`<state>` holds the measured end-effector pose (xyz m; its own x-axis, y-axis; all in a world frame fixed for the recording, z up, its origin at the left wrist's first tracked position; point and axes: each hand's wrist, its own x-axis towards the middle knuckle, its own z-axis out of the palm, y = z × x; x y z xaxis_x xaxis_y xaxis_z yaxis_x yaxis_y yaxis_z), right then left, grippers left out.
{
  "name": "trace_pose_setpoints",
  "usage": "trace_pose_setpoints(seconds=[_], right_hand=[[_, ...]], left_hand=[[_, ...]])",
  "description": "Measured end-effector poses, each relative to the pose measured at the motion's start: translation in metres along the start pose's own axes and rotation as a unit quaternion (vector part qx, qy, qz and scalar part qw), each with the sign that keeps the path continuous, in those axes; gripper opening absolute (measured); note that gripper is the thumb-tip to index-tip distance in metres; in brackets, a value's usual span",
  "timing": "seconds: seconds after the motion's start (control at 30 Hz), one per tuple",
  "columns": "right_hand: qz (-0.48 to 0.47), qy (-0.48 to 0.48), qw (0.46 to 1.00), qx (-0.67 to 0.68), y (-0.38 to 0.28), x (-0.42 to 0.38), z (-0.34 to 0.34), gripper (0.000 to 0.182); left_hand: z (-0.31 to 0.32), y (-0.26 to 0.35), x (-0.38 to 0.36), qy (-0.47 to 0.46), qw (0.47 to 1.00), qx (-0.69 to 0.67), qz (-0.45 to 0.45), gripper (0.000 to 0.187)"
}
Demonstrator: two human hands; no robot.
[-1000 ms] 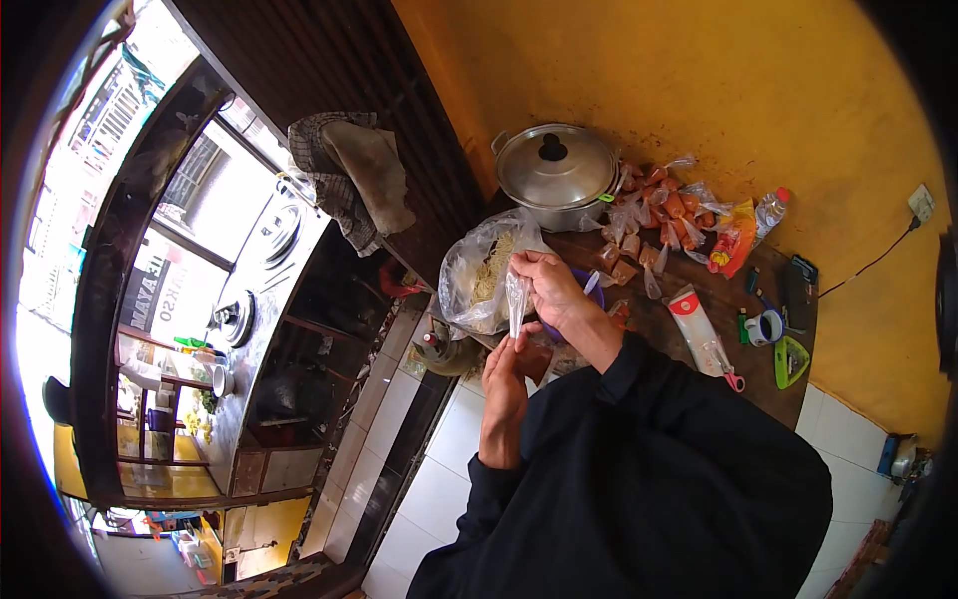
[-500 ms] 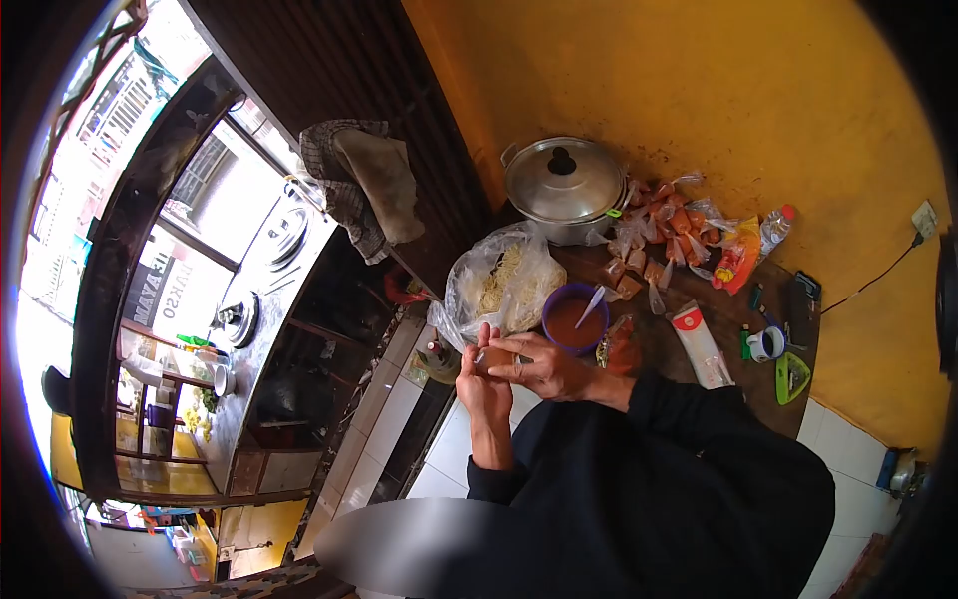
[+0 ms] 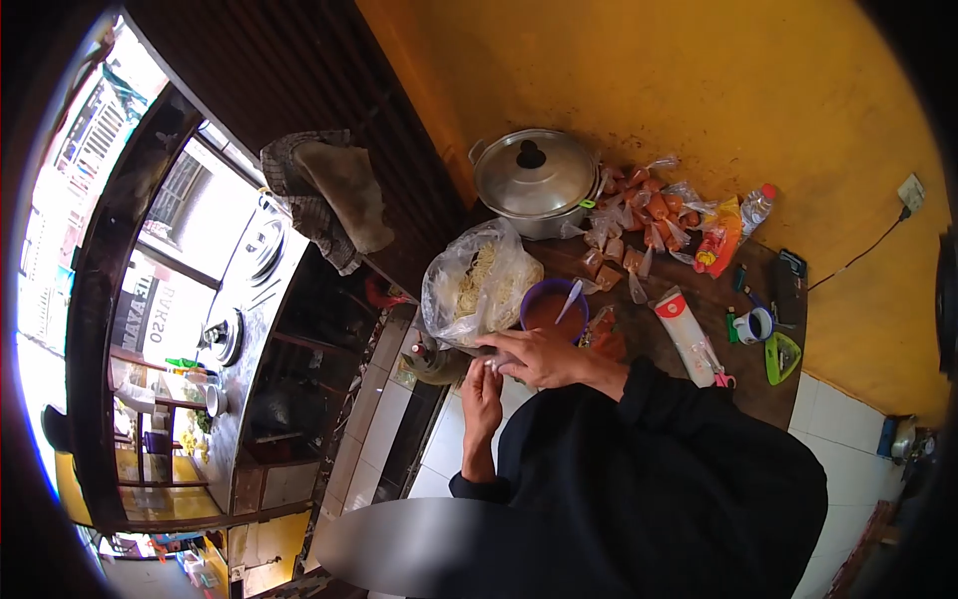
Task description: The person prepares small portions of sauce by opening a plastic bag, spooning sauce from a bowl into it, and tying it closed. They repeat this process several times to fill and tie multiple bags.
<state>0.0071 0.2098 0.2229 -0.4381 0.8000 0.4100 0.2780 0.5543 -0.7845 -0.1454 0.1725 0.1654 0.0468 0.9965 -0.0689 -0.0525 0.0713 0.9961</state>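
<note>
My left hand (image 3: 482, 404) is raised with its fingers pinched at one end of a small plastic bag (image 3: 497, 364), mostly hidden by the fingers. Over the other end of the bag curls my right hand (image 3: 544, 357), its index finger stretched toward the left. The two hands nearly touch. Just beyond them is a purple bowl (image 3: 547, 309) of orange-brown sauce with a pale spoon (image 3: 570, 299) in it. A clear bag of noodles (image 3: 479, 285) lies beside the bowl.
On the dark table (image 3: 639, 309) stand a lidded pot (image 3: 534, 185), several tied sauce bags (image 3: 654, 210), a bottle (image 3: 758, 208), a long white packet (image 3: 687, 334), a cup (image 3: 753, 324) and a green item (image 3: 781, 357). A cloth (image 3: 339, 190) hangs at the left.
The view has shifted, so the table things sit further left. My right hand has turned more palm-down over the small bag, and my left fingers have closed in.
</note>
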Motion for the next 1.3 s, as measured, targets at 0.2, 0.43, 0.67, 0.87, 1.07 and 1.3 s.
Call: trace_pose_setpoints(seconds=[0.2,0.43,0.67,0.87,1.07,1.3], right_hand=[[0.072,-0.243,0.964,-0.076,0.021,-0.015,-0.013,0.025],[-0.043,-0.166,0.982,-0.073,0.033,0.006,-0.034,0.015],[0.05,-0.071,0.996,0.005,0.058,-0.012,0.016,0.027],[0.033,-0.051,0.995,-0.08,0.008,-0.012,0.014,0.024],[0.12,-0.054,0.991,-0.025,0.006,0.002,-0.005,0.027],[0.032,-0.096,0.994,-0.039,-0.004,0.022,-0.028,0.017]], left_hand=[[-0.01,0.022,-0.014,-0.01,0.904,0.398,0.155,0.014],[0.0,0.063,-0.025,-0.031,0.923,0.378,0.068,0.007],[0.017,0.056,-0.003,0.085,0.955,-0.284,-0.017,0.016],[0.018,0.037,0.001,0.181,0.966,0.165,0.078,0.015],[0.015,0.047,-0.001,0.063,0.948,0.233,0.207,0.01],[0.011,0.046,0.003,0.047,0.943,0.252,0.214,0.011]])
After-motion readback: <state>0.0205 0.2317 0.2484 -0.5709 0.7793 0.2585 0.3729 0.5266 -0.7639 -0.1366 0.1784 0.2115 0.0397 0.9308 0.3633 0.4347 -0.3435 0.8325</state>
